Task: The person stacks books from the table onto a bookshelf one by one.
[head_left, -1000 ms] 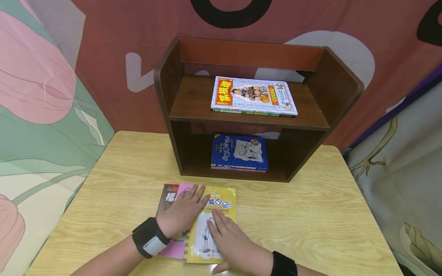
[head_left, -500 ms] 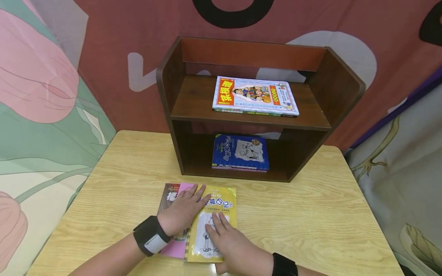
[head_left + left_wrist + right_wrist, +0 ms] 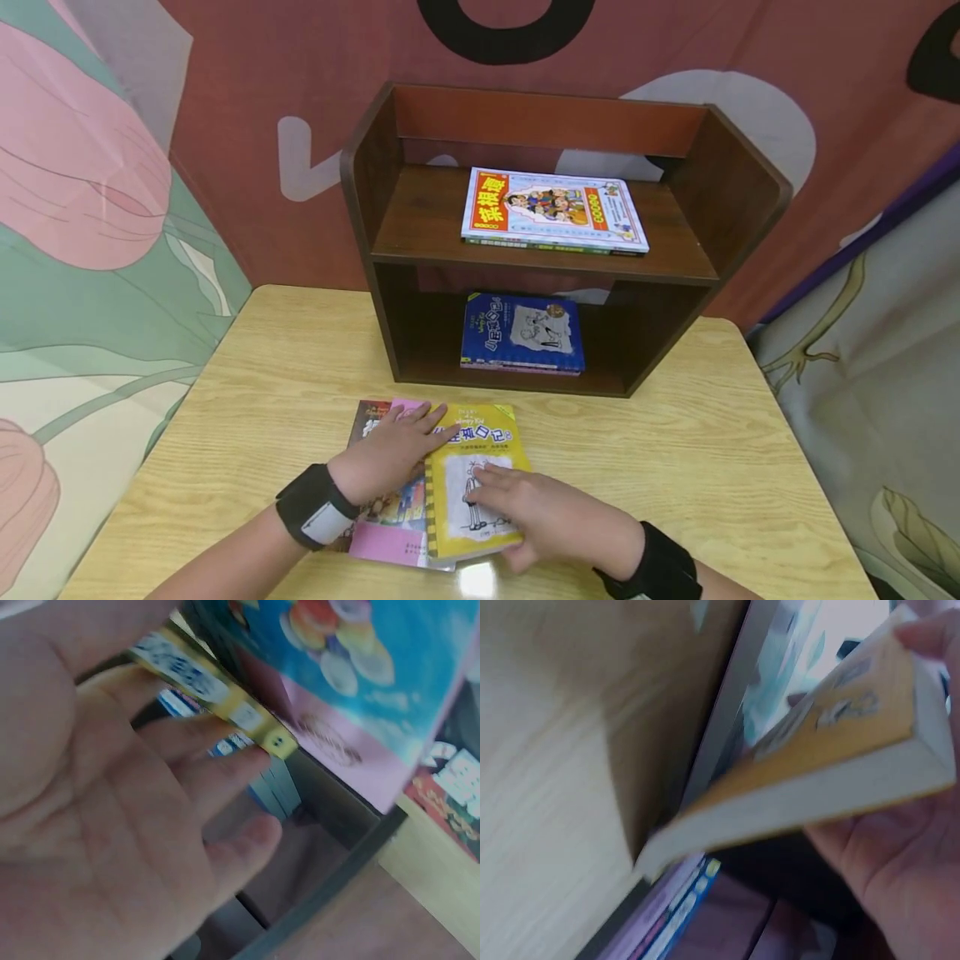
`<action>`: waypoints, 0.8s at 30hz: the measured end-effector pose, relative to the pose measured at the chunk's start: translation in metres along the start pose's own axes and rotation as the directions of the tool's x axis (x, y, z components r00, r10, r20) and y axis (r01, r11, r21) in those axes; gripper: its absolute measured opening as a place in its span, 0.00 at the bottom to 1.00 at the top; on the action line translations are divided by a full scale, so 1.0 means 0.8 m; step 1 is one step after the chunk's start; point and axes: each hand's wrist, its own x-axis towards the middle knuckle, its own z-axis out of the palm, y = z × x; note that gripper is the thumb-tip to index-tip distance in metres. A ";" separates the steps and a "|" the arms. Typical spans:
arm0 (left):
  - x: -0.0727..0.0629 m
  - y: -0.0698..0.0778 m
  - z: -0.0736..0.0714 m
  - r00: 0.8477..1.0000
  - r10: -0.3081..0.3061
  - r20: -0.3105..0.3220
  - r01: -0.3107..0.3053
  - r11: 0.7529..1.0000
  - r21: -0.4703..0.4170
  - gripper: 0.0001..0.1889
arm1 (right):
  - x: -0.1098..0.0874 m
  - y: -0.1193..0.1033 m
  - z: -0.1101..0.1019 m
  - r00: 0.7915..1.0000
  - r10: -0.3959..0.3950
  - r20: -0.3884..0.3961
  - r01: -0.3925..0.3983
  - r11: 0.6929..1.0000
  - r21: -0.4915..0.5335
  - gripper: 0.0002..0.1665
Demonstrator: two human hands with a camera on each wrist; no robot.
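Note:
A yellow comic book [image 3: 457, 492] with a line-drawn figure lies partly over a pink-bordered book [image 3: 393, 542]; its lower right edge is raised. My right hand [image 3: 551, 512] grips that edge, fingers on the cover and thumb below. In the right wrist view the yellow book's page block shows slanted in the hand. My left hand [image 3: 386, 454] rests on the pink-bordered book with its fingertips at the yellow book's left side. The left wrist view shows the fingers loosely extended beside the yellow spine [image 3: 225, 701]. A dark brown book [image 3: 362, 421] lies partly covered underneath at the left.
A brown two-tier bookshelf [image 3: 543, 265] stands at the back of the wooden table [image 3: 675, 467]. On its upper shelf lies a stack with a white-and-red book [image 3: 555, 208] on top. A blue book [image 3: 521, 333] tops the lower stack.
My right hand has gone from lying on the yellow book's cover to gripping its right edge. The book has shifted right and tilted up, baring more of the pink-bordered book. The left hand barely moved.

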 end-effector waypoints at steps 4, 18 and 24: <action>-0.002 -0.005 -0.001 0.999 0.050 -0.004 -0.050 0.999 0.019 0.29 | -0.011 0.011 -0.010 1.000 -0.017 0.011 0.017 0.999 0.035 0.39; 0.006 -0.005 -0.006 0.972 0.141 -0.191 -0.159 0.984 -0.083 0.23 | -0.039 0.019 -0.031 0.999 0.020 -0.039 -0.019 0.999 0.049 0.51; 0.009 -0.002 -0.009 0.954 0.172 -0.246 -0.199 0.976 -0.091 0.20 | -0.045 0.016 -0.034 0.996 0.057 -0.067 -0.055 0.998 0.029 0.53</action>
